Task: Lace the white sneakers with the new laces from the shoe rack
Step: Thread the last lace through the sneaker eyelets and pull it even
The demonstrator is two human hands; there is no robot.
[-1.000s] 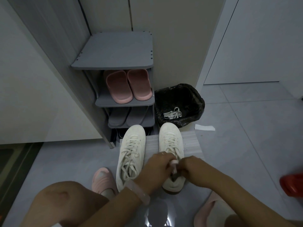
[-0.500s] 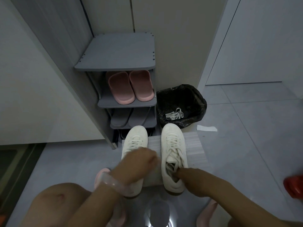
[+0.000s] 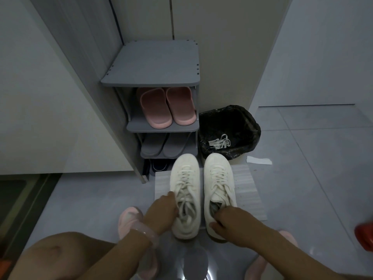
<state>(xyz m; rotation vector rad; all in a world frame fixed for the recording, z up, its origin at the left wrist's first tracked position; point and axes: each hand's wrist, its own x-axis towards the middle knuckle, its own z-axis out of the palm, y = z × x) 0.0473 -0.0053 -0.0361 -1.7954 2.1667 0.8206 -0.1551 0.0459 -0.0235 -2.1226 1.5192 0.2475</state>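
Two white sneakers stand side by side on a white sheet (image 3: 245, 184) on the floor, toes toward the shoe rack (image 3: 153, 77). Both carry white laces. My left hand (image 3: 162, 213) grips the left sneaker (image 3: 186, 176) at its left side, fingers at the collar. My right hand (image 3: 226, 220) holds the heel end of the right sneaker (image 3: 219, 174), thumb on the outer heel and fingers in the opening. Loose white laces (image 3: 219, 143) lie in the black-lined bin (image 3: 242, 118).
The grey rack holds pink slippers (image 3: 165, 106) and grey slippers (image 3: 157, 146) on lower shelves. A white paper scrap (image 3: 259, 160) lies right of the bin. A red object (image 3: 364, 236) sits at the right edge. My knee (image 3: 52, 253) and pink slippers on my feet are near.
My left hand left the right sneaker's laces, crossed to the left sneaker and took hold of its side. My right hand slid back to the right sneaker's heel. The view moved closer.
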